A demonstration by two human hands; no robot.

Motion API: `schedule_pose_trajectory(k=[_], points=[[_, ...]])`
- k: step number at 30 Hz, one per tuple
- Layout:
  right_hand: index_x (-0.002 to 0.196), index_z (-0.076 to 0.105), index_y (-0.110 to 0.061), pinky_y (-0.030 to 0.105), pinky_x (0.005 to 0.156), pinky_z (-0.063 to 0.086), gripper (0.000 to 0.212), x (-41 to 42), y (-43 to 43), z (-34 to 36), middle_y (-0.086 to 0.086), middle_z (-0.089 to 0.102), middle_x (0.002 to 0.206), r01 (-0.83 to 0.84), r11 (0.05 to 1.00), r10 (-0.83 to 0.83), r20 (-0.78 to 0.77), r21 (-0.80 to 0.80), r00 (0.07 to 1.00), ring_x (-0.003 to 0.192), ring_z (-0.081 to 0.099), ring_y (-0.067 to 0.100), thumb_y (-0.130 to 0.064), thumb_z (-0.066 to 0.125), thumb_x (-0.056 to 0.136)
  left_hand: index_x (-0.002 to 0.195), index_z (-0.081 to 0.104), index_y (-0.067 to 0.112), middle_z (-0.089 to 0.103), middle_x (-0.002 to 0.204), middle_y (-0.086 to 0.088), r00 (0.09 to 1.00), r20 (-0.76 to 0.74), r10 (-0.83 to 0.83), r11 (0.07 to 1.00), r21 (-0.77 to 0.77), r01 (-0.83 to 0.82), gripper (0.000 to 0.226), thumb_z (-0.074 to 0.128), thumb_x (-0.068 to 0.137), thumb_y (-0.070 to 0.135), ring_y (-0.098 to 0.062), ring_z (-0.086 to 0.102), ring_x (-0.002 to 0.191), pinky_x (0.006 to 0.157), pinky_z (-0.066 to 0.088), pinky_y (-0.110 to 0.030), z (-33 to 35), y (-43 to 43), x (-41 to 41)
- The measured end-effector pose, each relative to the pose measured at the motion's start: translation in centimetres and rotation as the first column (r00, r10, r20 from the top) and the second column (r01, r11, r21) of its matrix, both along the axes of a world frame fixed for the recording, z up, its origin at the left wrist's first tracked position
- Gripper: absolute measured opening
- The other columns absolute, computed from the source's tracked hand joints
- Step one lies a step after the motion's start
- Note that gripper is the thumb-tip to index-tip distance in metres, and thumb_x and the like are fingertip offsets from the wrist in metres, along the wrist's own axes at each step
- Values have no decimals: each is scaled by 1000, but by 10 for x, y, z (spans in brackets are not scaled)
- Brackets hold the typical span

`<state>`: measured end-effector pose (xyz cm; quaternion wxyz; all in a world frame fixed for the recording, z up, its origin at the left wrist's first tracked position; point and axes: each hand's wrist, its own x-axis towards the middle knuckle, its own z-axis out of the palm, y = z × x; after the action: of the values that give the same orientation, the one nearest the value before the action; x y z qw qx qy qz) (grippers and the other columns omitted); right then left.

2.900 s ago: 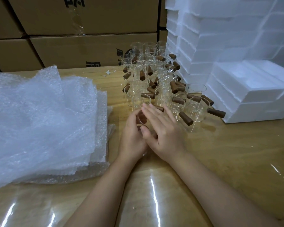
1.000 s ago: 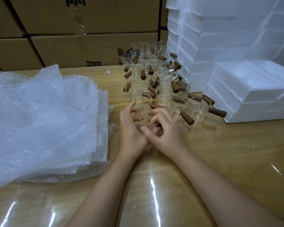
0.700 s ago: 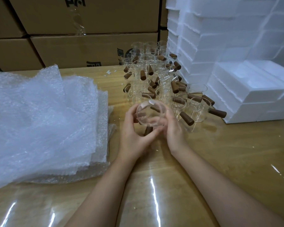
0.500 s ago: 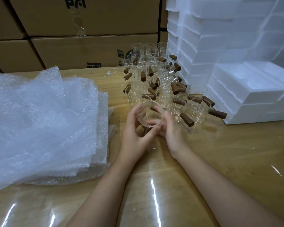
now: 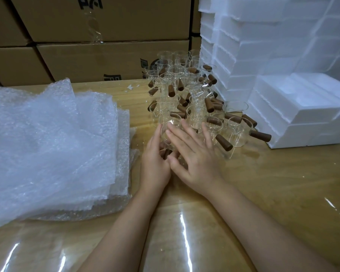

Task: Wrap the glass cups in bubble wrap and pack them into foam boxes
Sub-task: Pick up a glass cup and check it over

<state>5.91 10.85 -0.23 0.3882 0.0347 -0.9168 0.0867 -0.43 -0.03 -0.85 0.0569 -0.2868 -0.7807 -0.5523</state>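
Judging from the head view, I put the job at its very start — no cup that I can see is wrapped, and nothing lies in any foam box. One glass cup [image 5: 168, 132] is held tilted at the near edge of the cup cluster [image 5: 194, 99], with its brown handle [image 5: 166, 154] pointing down toward me. The left hand [image 5: 155, 163] cradles it from the left, thumb up along the glass wall and the other fingers seemingly curled beneath, though the right hand hides most of them. The right hand [image 5: 196, 156] lies over the cup with fingers straight and spread, gripping nothing. Left of the cluster sits the bubble wrap pile [image 5: 53, 144], untouched as far as I can tell, its ragged edge near the left wrist. Right of the cluster stand the foam boxes [image 5: 302, 108], the lowest stack's corner close to the outermost cups. Behind the cluster are cardboard cartons [image 5: 106, 57]. What is left, I reckon, is to carry this cup onto a sheet, roll it, box it, then repeat for all the others. Open room is the bare table [image 5: 263, 193] on the near side of the cluster — broadest toward the right. I'd mind the handles poking out of the cluster beside the right fingertips.
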Motion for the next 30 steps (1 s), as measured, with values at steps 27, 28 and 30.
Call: schedule_pose_trajectory(k=[27, 28, 30], points=[[133, 53, -2, 51, 113, 27, 41, -4, -7, -2, 8, 48, 143, -97, 990, 84, -116, -104, 990, 137, 39, 21, -12, 44, 94, 138, 48, 18, 60, 127, 6, 986, -157, -55, 998, -44, 49, 53, 56, 87, 3, -2, 57, 107, 85, 48, -19, 8, -1, 6], [134, 51, -2, 50, 114, 27, 43, -5, -7, -3, 9, 46, 144, -70, 987, 54, -114, -143, 992, 138, 36, 21, -12, 43, 94, 138, 48, 15, 58, 130, 3, 977, -194, -87, 995, -64, 76, 52, 56, 88, 3, -5, 55, 113, 89, 48, -22, 8, 0, 8], [137, 47, -2, 40, 116, 26, 46, -3, -6, -4, 10, 45, 145, -5, 961, -22, -93, -276, 995, 138, 34, 21, -19, 40, 95, 138, 50, 10, 53, 139, -4, 946, -291, -142, 986, -123, 110, 50, 58, 89, 2, -13, 52, 125, 96, 48, -31, 8, 2, 11]])
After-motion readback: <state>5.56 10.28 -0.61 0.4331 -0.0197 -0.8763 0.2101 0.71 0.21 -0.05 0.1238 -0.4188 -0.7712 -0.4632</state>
